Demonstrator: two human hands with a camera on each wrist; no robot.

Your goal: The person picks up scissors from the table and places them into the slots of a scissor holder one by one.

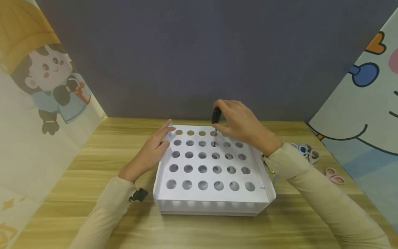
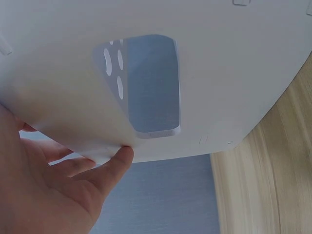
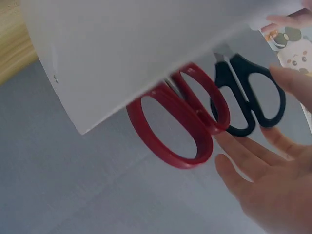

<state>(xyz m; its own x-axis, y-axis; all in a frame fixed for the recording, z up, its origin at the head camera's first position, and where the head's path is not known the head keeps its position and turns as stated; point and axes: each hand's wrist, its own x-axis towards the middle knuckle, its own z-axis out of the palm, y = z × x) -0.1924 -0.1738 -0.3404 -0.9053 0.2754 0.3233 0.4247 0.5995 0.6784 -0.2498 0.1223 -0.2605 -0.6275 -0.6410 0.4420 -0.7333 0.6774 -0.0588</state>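
In the head view, the right hand (image 1: 240, 119) pinches the black scissors (image 1: 216, 115) near-upright, blades down at a back-row hole of the white rack (image 1: 214, 197); left wrist, the left hand (image 2: 63, 190) grips its wall; right wrist, red scissors (image 3: 190, 109) sit beside

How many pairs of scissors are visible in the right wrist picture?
2. A red loop-handled pair is partly covered by the white perforated rack; a dark loop-handled pair, beside it, is in the right hand. Others may be hidden.
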